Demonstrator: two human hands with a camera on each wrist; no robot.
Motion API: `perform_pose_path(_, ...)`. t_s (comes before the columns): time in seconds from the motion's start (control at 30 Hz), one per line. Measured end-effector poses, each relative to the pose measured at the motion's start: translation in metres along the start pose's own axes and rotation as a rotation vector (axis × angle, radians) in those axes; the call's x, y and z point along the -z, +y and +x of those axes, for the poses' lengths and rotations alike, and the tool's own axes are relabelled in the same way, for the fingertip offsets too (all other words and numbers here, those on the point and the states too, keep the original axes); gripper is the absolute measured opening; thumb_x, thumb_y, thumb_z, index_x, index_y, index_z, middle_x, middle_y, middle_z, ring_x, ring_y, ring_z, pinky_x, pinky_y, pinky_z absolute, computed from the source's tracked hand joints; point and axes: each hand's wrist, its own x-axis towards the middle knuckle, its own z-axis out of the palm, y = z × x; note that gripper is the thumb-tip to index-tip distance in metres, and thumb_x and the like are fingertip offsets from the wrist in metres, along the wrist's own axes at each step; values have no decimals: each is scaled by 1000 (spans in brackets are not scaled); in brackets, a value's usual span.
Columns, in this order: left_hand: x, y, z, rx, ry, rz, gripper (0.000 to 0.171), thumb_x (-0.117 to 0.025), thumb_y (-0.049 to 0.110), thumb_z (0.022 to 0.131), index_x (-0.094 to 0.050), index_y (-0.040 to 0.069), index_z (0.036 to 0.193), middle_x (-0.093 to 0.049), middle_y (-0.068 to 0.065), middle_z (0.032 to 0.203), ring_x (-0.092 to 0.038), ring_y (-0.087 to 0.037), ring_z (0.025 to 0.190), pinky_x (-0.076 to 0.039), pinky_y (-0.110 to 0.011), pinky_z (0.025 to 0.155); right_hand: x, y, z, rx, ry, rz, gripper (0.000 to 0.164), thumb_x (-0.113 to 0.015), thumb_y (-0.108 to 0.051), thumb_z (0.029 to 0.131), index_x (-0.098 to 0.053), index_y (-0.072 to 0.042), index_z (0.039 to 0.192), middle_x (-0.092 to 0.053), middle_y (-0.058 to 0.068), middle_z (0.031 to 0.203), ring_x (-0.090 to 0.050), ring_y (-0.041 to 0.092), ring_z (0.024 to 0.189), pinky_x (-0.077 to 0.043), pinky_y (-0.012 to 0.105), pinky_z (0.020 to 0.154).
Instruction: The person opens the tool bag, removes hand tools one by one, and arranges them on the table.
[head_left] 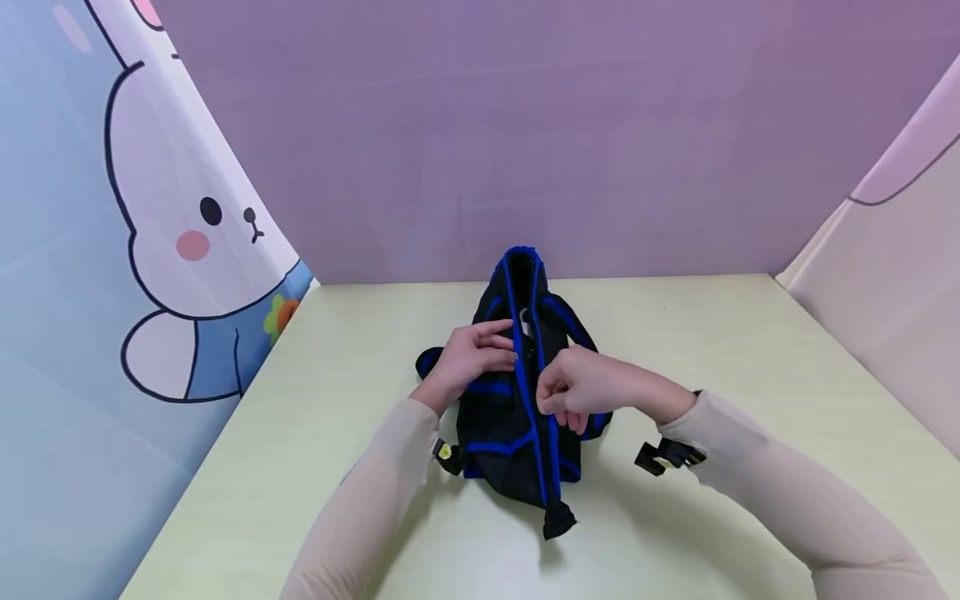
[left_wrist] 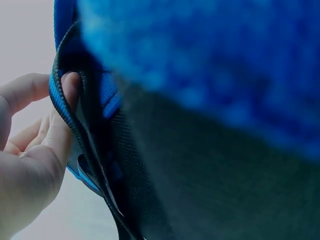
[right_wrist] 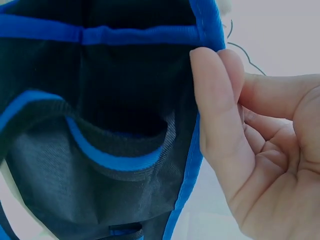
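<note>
A black fabric bag [head_left: 495, 417] with blue edging stands folded together on the table, its two flaps meeting along the front edges. My left hand [head_left: 474, 357] is at the left flap, with some fingers stretched over its edge. In the left wrist view, the left thumb and forefinger [left_wrist: 32, 90] close on the fabric beside a black strap. My right hand [head_left: 581, 385] pinches the blue edge of the right flap between thumb and fingers. Pockets and an elastic loop [right_wrist: 125, 160] show on that flap in the right wrist view. A pale item inside the top is mostly hidden.
The bag is on a pale green table [head_left: 300, 467]. Behind it rises a purple backdrop [head_left: 525, 125], and a cartoon-printed curtain [head_left: 60, 333] hangs at the left. A pale curtain [head_left: 892, 275] borders the right side. Black wrist straps [head_left: 667, 457] hang below the sleeves.
</note>
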Motion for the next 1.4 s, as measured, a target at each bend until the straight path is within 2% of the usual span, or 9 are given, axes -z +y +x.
perform_pose_path(0.33, 2, 1, -4, -2, 8, -17, 49, -63, -10, 92, -54, -2, 139, -70, -13, 98, -71, -18, 81, -59, -38, 83, -12, -9, -15, -12, -25, 17, 19, -62, -2, 96, -68, -6, 78, -62, 0, 65, -64, 13, 52, -59, 29, 54)
perform_pose_path(0.53, 3, 4, -6, -9, 14, -21, 50, -64, -11, 91, -54, -2, 139, -70, -13, 97, -71, -16, 79, -59, -37, 82, -19, -14, -20, -1, -46, 29, 19, -63, -3, 96, -68, -6, 78, -64, 5, 65, -62, 13, 50, -58, 30, 53)
perform_pose_path(0.8, 5, 5, -7, -12, 15, -15, 49, -63, -10, 92, -55, -2, 139, -71, -15, 100, -71, -18, 80, -59, -38, 83, -33, -21, -30, 5, -64, -7, 21, -61, 1, 96, -67, -6, 77, -62, -3, 62, -61, 11, 50, -55, 26, 51)
perform_pose_path(1.1, 7, 4, -8, -4, 29, -32, 48, -63, -10, 92, -56, -1, 139, -71, -15, 100, -71, -18, 81, -59, -37, 83, -46, -25, -39, 43, -77, -18, 24, -61, 2, 95, -65, -11, 74, -61, -4, 62, -58, 5, 50, -50, 21, 50)
perform_pose_path(1.3, 8, 2, -10, 3, 22, -24, 49, -65, -10, 91, -56, 0, 139, -71, -15, 102, -72, -18, 81, -59, -37, 84, -54, -29, -45, 88, -109, -17, 23, -62, 0, 95, -64, -12, 76, -60, -8, 61, -57, 1, 50, -52, 20, 51)
perform_pose_path(1.4, 8, 1, -10, 1, 25, -27, 50, -65, -10, 91, -56, 0, 139, -71, -15, 102, -71, -18, 81, -58, -37, 85, -54, -28, -44, 80, -117, 3, 22, -63, 0, 95, -65, -12, 76, -61, -8, 62, -58, 2, 51, -54, 22, 51)
